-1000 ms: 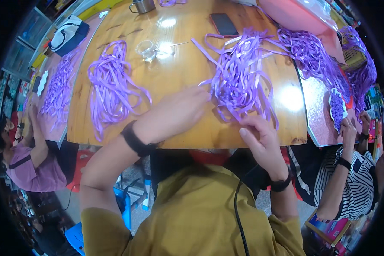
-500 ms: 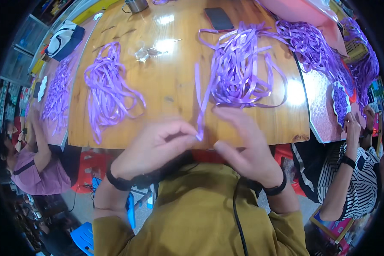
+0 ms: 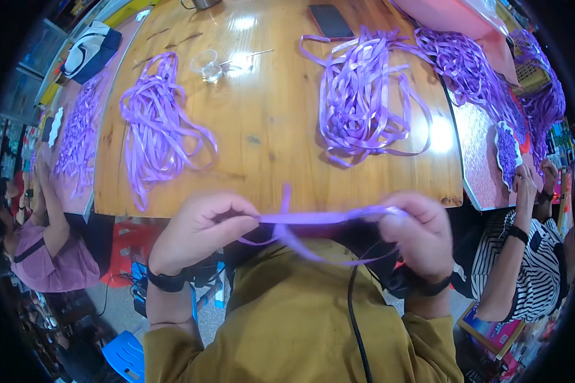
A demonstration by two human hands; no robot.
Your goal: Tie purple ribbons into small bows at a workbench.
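A length of purple ribbon (image 3: 306, 217) is stretched between my hands, just off the table's near edge. My left hand (image 3: 204, 226) pinches it at one side, thumb against fingers. At the other side my right hand (image 3: 420, 233), a little blurred, is closed on the same ribbon. One short end sticks up near the middle, and a slack loop hangs below toward my lap. On the wooden table (image 3: 255, 159) lie a loose heap of purple ribbons (image 3: 163, 121) at left and a thicker ribbon pile (image 3: 364, 96) at right.
A small clear cup (image 3: 207, 67) with a thin stick beside it, a dark phone (image 3: 331, 22) and a metal mug (image 3: 201, 3) are farther back. People work at both sides, at pink-topped tables with more ribbons (image 3: 466, 76). A blue stool (image 3: 124, 354) stands lower left.
My right hand, open before, has closed on the ribbon and moved right, drawing it taut. The ribbon has come away from the right pile toward me. My left hand has shifted slightly left.
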